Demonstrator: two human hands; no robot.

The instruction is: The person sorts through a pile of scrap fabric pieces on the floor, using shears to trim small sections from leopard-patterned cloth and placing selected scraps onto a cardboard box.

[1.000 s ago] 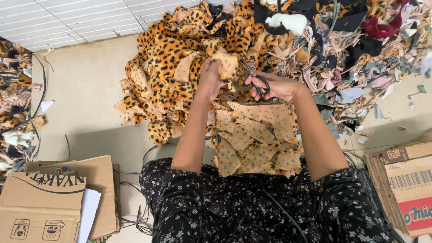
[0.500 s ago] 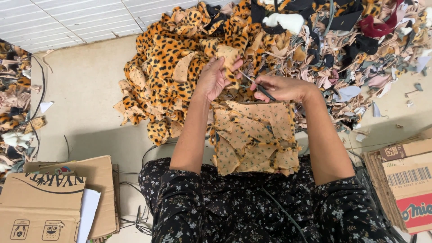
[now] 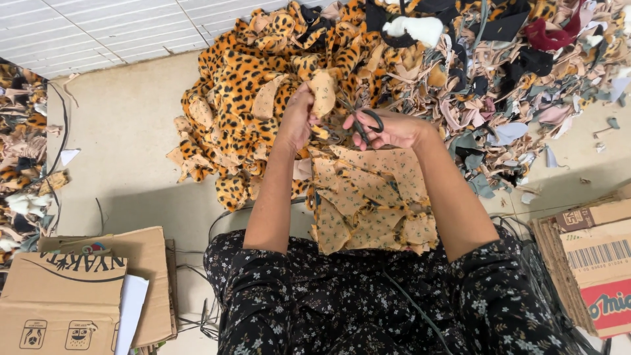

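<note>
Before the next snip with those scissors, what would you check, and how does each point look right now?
1. Left hand grips the small tan fabric piece: ok.
2. Right hand has fingers through the black-handled scissors: ok.
3. Blades clear of the left fingers: cannot tell, the blades are hidden.
4. Stack of cut tan spotted pieces lies on the lap, within reach: ok.
5. Heap of leopard-print plush scraps lies close ahead: ok.

Leopard-print scrap heap (image 3: 243, 105) on floor ahead. Mixed scraps (image 3: 526, 85), pink, black, grey, spread right of it. White fluffy piece (image 3: 420, 27) on top, far side. Flattened cardboard boxes (image 3: 72, 289) lower left, more cardboard (image 3: 591, 256) lower right. White tiles (image 3: 98, 29) upper left.
</note>
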